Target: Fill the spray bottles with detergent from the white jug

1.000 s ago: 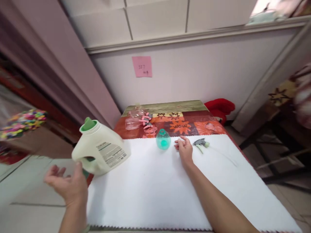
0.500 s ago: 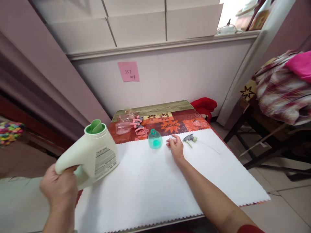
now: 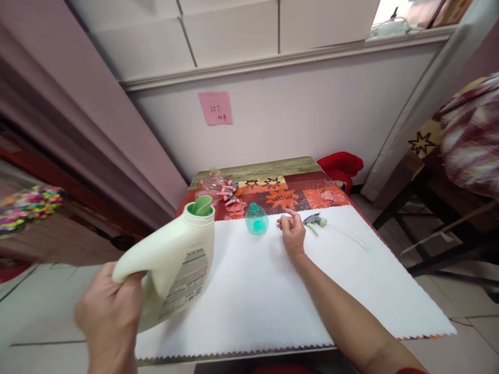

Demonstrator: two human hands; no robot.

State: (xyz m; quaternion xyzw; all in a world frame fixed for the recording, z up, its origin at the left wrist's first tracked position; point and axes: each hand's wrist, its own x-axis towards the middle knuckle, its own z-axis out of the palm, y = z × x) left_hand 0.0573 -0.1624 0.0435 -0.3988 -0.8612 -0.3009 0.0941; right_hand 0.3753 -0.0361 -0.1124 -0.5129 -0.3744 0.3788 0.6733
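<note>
Jug (image 3: 171,265) has swung in from the left and now hangs tilted over the near-left corner of the cloth (image 3: 249,296), clear of the tabletop (image 3: 273,167). The left hand (image 3: 107,306) carries it, fingers wrapped tight round the handle. Its long axis runs from that handle, near and left, up to the open green spout (image 3: 200,206), far and right. That line points toward the bottle (image 3: 256,219), which stands upright with a bare neck at the cloth's far edge, apart from the spout. The right hand (image 3: 292,234) rests on the cloth just right of the bottle, much the nearer hand to it. Its fingers are loosely curled, forefinger poking bottle-ward; whether they nip anything small, can't tell. The sprayer (image 3: 314,221) lies just beyond that hand.
</note>
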